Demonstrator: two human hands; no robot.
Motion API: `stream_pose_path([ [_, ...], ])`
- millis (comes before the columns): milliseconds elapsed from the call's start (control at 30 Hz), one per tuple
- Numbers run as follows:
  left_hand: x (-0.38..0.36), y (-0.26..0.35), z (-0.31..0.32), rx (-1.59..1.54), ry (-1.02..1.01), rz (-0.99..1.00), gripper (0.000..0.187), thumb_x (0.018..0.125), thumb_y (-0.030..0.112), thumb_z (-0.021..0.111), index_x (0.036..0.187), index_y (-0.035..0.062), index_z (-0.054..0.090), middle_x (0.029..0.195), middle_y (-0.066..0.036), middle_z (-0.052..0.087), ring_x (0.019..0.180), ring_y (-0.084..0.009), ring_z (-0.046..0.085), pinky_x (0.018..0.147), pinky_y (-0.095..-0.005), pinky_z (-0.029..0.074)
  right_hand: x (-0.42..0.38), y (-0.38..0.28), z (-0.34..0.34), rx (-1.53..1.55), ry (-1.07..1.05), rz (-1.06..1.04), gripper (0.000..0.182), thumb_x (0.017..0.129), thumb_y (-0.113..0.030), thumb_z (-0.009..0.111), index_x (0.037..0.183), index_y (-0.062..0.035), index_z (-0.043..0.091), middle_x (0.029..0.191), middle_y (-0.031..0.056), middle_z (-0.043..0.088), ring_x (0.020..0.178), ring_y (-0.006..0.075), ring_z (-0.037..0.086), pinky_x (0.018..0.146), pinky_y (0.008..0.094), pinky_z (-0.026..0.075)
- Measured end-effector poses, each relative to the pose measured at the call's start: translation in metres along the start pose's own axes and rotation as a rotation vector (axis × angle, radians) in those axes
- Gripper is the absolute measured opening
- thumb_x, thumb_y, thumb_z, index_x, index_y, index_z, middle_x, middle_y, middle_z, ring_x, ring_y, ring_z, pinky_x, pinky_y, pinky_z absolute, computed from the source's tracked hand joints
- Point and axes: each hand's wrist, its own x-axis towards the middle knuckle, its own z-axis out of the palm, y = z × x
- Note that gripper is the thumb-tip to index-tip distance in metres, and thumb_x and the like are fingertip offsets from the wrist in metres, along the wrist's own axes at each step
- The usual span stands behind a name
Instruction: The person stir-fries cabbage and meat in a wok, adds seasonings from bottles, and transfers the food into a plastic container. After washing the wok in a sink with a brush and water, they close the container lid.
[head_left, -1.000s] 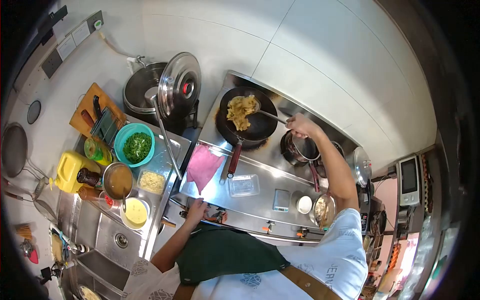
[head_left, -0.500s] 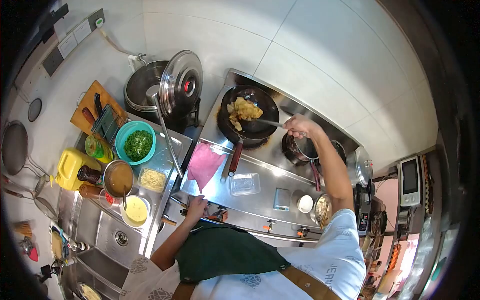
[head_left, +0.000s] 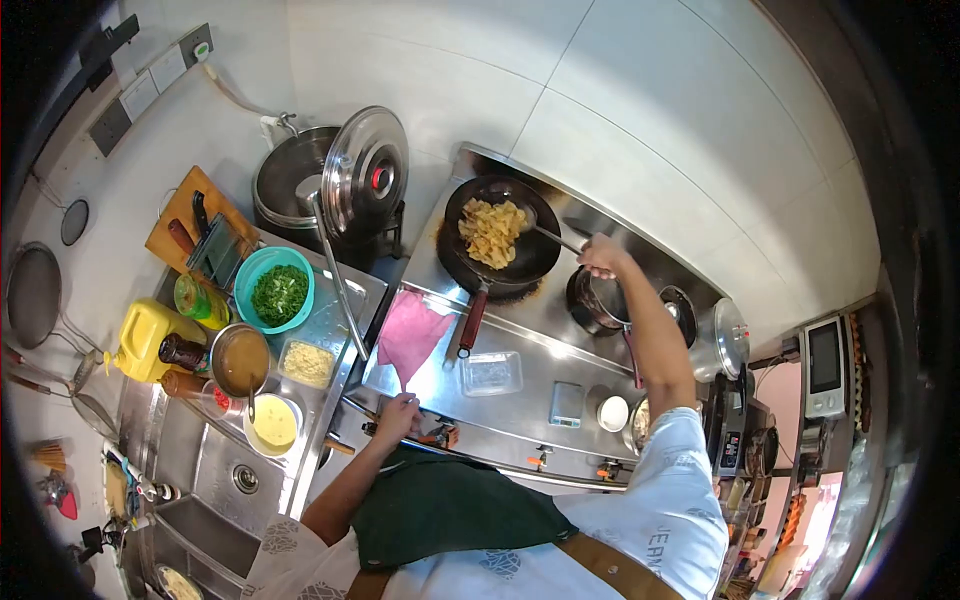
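My right hand [head_left: 602, 258] is closed around the handle of a metal ladle [head_left: 556, 239]. The ladle's rounded head rests in a black wok [head_left: 480, 275], against the right side of a heap of glossy yellow-brown food pieces [head_left: 492, 232]. The wok sits on the stove with its wooden handle [head_left: 472, 322] pointing toward me. By the counter's front edge, my left hand [head_left: 398, 415] has its fingers closed at the narrow near corner of a pink cloth [head_left: 412, 333]. Most of the cloth lies on the steel counter, left of the wok handle.
Right of the wok stands a dark saucepan [head_left: 597, 303]. A clear plastic container [head_left: 492, 374], scale [head_left: 566, 404] and white bowl [head_left: 613, 412] are on the front counter. Leftward are chopped greens in a turquoise bowl [head_left: 244, 290], a yellow jug [head_left: 140, 335], a lidded pot [head_left: 290, 180] and a sink [head_left: 215, 455].
The ladle has shifted to the right side of the wok, its head now showing beside the food. The food heap has spread lower. My left hand stays by the cloth's corner.
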Motion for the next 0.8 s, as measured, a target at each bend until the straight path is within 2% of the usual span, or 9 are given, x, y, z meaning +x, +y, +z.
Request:
stream_pose_path([
  [67, 0.019, 0.004, 0.008, 0.008, -0.017, 0.053, 0.042, 0.1, 0.032, 0.054, 0.129, 0.0004, 0.054, 0.085, -0.008, 0.066, 0.06, -0.0127, 0.058, 0.048, -0.0265, 0.046, 0.02, -0.004, 0.024, -0.025, 0.131, -0.097, 0.016, 0.081, -0.015, 0.067, 0.087, 0.0004, 0.067, 0.062, 0.0109, 0.061, 0.052, 0.0231, 0.062, 0.045, 0.0386, 0.048],
  [133, 0.048, 0.016, 0.019, 0.0, -0.072, 0.094, 0.041, 0.101, 0.036, 0.053, 0.123, 0.0018, 0.056, 0.086, -0.008, 0.066, 0.065, -0.0136, 0.06, 0.054, -0.0272, 0.048, 0.05, 0.003, 0.048, -0.537, 0.385, -0.565, 0.022, 0.08, -0.017, 0.065, 0.096, -0.0019, 0.07, 0.073, 0.0195, 0.068, 0.072, 0.0368, 0.069, 0.064, 0.0481, 0.055],
  [200, 0.083, 0.045, 0.04, 0.007, -0.108, 0.199, 0.04, 0.102, 0.041, 0.052, 0.116, 0.0036, 0.056, 0.087, -0.008, 0.065, 0.07, -0.0147, 0.062, 0.06, -0.0278, 0.05, 0.013, -0.027, 0.064, -0.555, 0.319, -0.537, 0.026, 0.081, -0.016, 0.061, 0.103, -0.0047, 0.07, 0.088, 0.0231, 0.069, 0.089, 0.0436, 0.067, 0.08, 0.0513, 0.054],
  [300, 0.099, 0.125, 0.074, 0.013, -0.185, 0.259, 0.041, 0.099, 0.045, 0.055, 0.094, 0.0051, 0.059, 0.071, -0.001, 0.055, 0.059, -0.0129, 0.058, 0.049, -0.027, 0.044, -0.06, -0.047, 0.078, -0.646, 0.231, -0.445, 0.031, 0.082, -0.009, 0.059, 0.112, -0.0065, 0.065, 0.093, 0.0213, 0.07, 0.092, 0.0393, 0.069, 0.077, 0.0497, 0.055],
  [400, 0.128, 0.146, 0.114, -0.079, -0.102, 0.205, 0.039, 0.095, 0.042, 0.062, 0.091, 0.0041, 0.059, 0.065, -0.002, 0.053, 0.051, -0.0142, 0.055, 0.044, -0.029, 0.04, -0.137, -0.045, 0.062, -0.682, 0.144, -0.322, 0.027, 0.085, -0.007, 0.056, 0.11, -0.0059, 0.063, 0.094, 0.0217, 0.07, 0.093, 0.0397, 0.068, 0.077, 0.0518, 0.054],
  [500, 0.137, 0.158, 0.113, 0.015, -0.286, 0.021, 0.03, 0.089, 0.031, 0.069, 0.08, 0.0025, 0.062, 0.057, -0.004, 0.054, 0.046, -0.0167, 0.054, 0.041, -0.0321, 0.038, -0.197, -0.035, 0.043, -0.676, 0.139, -0.252, 0.029, 0.084, -0.006, 0.057, 0.112, -0.0062, 0.064, 0.097, 0.022, 0.07, 0.093, 0.0396, 0.068, 0.079, 0.0515, 0.054],
  [633, 0.133, 0.21, 0.129, 0.136, -0.247, 0.05, 0.032, 0.078, 0.013, 0.069, 0.049, 0.004, 0.058, 0.048, -0.01, 0.056, 0.042, -0.02, 0.053, 0.04, -0.0357, 0.038, -0.185, 0.007, 0.07, -0.626, 0.199, -0.298, 0.035, 0.085, -0.004, 0.056, 0.118, -0.0075, 0.064, 0.096, 0.0243, 0.069, 0.093, 0.0404, 0.068, 0.082, 0.0511, 0.055],
  [733, 0.123, 0.227, 0.133, 0.263, -0.133, 0.214, 0.022, 0.075, 0.015, 0.069, 0.059, 0.0018, 0.062, 0.051, -0.008, 0.057, 0.045, -0.0197, 0.056, 0.042, -0.0348, 0.039, -0.151, 0.007, 0.104, -0.529, 0.25, -0.19, 0.035, 0.085, -0.006, 0.056, 0.12, -0.008, 0.063, 0.094, 0.0241, 0.07, 0.093, 0.0406, 0.068, 0.08, 0.0514, 0.055],
  [800, 0.105, 0.185, 0.124, 0.28, -0.068, 0.233, 0.015, 0.074, 0.015, 0.069, 0.072, 0.0012, 0.063, 0.054, -0.008, 0.058, 0.047, -0.0186, 0.057, 0.044, -0.0352, 0.042, -0.167, 0.021, 0.107, -0.52, 0.302, -0.246, 0.034, 0.085, -0.008, 0.058, 0.119, -0.0084, 0.062, 0.093, 0.0236, 0.07, 0.09, 0.041, 0.069, 0.076, 0.0523, 0.055],
])
